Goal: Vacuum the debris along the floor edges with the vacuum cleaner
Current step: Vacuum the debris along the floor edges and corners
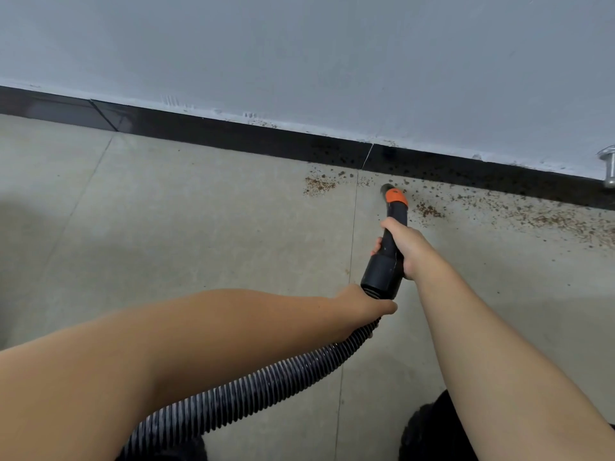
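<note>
Two hands (404,247), one vacuum nozzle (389,247), one ribbed hose (266,384).

We've got a pale grey painted wall (299,44) up top with a glossy black skirting strip (213,136) running along its foot. Below it, big beige floor tiles (183,227) with thin grout lines. A shiny round metal doorstop (609,169) pokes out at far right.
</note>
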The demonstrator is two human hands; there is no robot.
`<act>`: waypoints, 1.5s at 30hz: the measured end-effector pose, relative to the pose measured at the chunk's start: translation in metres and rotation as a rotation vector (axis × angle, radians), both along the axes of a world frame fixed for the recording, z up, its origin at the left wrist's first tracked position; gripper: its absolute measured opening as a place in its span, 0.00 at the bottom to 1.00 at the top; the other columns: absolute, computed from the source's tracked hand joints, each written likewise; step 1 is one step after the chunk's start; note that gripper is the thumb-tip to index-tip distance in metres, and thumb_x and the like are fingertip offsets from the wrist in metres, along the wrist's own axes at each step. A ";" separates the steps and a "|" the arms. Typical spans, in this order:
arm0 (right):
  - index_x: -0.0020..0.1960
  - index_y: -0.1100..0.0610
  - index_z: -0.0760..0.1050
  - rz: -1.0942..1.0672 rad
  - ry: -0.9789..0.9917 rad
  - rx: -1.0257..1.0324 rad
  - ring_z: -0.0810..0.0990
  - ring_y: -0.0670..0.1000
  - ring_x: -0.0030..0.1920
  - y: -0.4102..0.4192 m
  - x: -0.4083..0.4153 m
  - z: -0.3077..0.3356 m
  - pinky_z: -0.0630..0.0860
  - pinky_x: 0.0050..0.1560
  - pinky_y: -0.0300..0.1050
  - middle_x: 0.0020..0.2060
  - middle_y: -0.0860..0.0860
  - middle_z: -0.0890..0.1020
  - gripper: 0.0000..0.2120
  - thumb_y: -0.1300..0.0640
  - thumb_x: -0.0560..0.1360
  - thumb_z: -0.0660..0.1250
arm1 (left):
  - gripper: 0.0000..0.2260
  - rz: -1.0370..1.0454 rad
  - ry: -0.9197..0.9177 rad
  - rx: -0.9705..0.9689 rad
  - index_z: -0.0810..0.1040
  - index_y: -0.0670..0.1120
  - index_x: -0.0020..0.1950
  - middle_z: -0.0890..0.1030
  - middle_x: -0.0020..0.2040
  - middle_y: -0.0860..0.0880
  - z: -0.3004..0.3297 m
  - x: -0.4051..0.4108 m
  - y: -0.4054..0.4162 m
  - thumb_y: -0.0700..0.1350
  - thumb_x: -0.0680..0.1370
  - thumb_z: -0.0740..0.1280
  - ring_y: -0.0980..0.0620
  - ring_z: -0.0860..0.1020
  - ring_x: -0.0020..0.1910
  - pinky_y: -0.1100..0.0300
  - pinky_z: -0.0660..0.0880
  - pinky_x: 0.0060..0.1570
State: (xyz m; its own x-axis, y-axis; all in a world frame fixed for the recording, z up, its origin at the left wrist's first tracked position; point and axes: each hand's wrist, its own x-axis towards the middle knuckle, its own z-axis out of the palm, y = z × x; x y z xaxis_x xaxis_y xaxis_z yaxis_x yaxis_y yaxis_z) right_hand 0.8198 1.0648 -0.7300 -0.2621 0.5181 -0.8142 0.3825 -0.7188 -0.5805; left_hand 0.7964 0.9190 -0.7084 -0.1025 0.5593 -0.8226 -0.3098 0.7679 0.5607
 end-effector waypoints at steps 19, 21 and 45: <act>0.48 0.59 0.69 0.058 0.015 -0.002 0.75 0.51 0.23 0.028 -0.013 -0.002 0.78 0.31 0.45 0.25 0.54 0.76 0.07 0.59 0.73 0.66 | 0.10 0.095 -0.029 0.003 0.73 0.42 0.52 0.72 0.34 0.46 -0.007 0.002 0.029 0.42 0.74 0.69 0.50 0.71 0.29 0.62 0.73 0.29; 0.49 0.59 0.70 0.154 0.019 -0.006 0.75 0.51 0.23 0.028 -0.021 -0.001 0.78 0.30 0.45 0.25 0.54 0.76 0.08 0.59 0.73 0.66 | 0.07 0.111 0.012 -0.011 0.71 0.43 0.44 0.73 0.34 0.46 -0.008 0.004 0.031 0.43 0.75 0.69 0.50 0.72 0.28 0.62 0.73 0.30; 0.51 0.59 0.69 0.471 0.039 0.039 0.75 0.51 0.23 0.005 -0.086 0.001 0.77 0.29 0.44 0.25 0.54 0.77 0.09 0.59 0.74 0.67 | 0.07 0.342 -0.041 -0.032 0.70 0.44 0.46 0.72 0.34 0.46 -0.010 -0.024 0.018 0.44 0.75 0.68 0.50 0.72 0.28 0.61 0.72 0.31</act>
State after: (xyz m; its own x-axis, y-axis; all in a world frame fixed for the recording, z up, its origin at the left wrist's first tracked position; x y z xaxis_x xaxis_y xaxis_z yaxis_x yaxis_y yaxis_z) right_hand 0.7340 1.0703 -0.7287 -0.5060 0.3660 -0.7810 0.6386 -0.4496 -0.6245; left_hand 0.7725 0.9371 -0.7186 -0.2457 0.4720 -0.8467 -0.5742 0.6329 0.5194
